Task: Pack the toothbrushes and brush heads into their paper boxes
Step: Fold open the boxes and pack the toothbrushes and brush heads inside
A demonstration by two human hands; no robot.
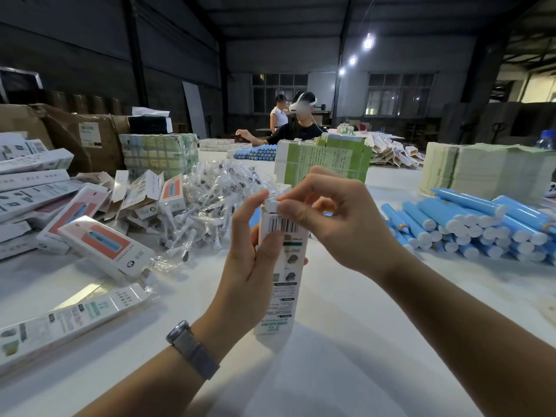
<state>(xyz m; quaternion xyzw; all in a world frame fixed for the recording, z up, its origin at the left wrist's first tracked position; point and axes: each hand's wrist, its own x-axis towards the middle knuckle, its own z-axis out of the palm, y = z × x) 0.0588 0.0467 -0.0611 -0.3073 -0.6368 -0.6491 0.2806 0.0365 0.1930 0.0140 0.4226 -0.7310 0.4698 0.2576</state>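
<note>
A tall white paper box (pixel 282 284) with a barcode stands upright on the white table (pixel 346 341) in front of me. My left hand (pixel 252 263) grips its side, index finger raised to the top edge. My right hand (pixel 334 221) pinches the box's top flap with thumb and fingers. A heap of brush heads in clear wrappers (pixel 207 203) lies behind and to the left. Blue toothbrush handles (pixel 469 224) are stacked at the right. What the box holds is hidden.
Packed and flat white boxes (pixel 99 236) pile up at the left, and one long box (pixel 69 323) lies near the front left edge. Green-printed stacks (pixel 325 158) stand behind, paper stacks (pixel 481 173) at the right. A person (pixel 298 127) sits across the table.
</note>
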